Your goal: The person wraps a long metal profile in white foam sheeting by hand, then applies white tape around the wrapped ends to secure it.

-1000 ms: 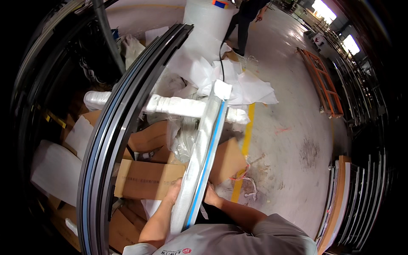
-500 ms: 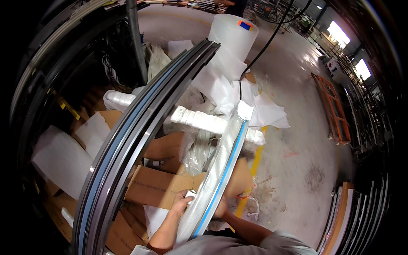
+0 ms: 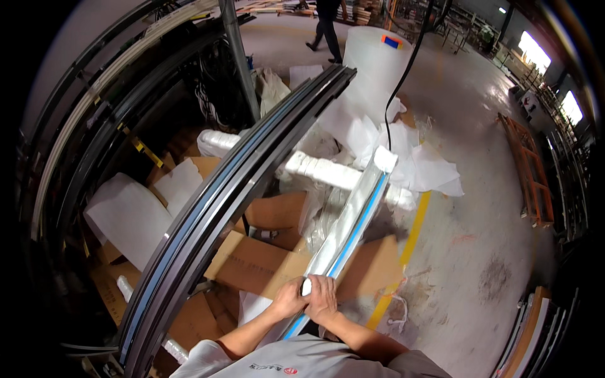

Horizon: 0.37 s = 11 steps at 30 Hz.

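Note:
A long profile bundle in clear film, with a bright blue stripe along it, runs up and away from my body. Over its near part both hands meet at a small white roll of wrapping film. My left hand is closed around the roll from the left. From the right my right hand closes over it, fingers bent and knuckles up; the fingertips are partly hidden. A white-wrapped crossbar passes beneath the bundle's far part.
Dark long profiles stretch along my left. Cardboard and white foam sheets lie below. A big white foam roll stands ahead, beside a hanging black cable. An orange frame is at right; a person walks far off.
My right hand has come up from beside the bundle to meet my left at the film roll. The view has shifted, and the distant person now shows down to the feet.

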Motion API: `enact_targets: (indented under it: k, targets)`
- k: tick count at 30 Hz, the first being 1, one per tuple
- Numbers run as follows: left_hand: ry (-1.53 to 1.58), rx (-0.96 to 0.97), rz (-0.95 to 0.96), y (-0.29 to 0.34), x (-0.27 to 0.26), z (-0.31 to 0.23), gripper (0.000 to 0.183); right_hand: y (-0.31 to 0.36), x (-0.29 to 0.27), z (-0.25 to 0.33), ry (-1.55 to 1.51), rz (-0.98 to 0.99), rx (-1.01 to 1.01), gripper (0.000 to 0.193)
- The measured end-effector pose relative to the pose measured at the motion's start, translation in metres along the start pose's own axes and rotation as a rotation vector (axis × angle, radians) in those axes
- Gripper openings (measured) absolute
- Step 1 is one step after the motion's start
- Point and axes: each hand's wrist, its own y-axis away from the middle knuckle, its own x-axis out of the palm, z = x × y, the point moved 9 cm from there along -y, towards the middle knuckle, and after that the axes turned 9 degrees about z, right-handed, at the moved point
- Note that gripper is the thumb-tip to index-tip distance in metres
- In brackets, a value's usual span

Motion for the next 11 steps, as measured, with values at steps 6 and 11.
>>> enact_targets:
  k: [6, 11]
  targets:
    - [0.298, 0.103, -0.347, 0.001, -0.043, 0.024, 0.012, 0.063, -0.023, -0.04, 0.033, -0.005, 0.202, 0.081]
    - [0.439, -0.555, 0.298, 0.008, 0.063, 0.159, 0.056, 0.137, 0.047, -0.116, -0.23, 0.21, 0.399, 0.082]
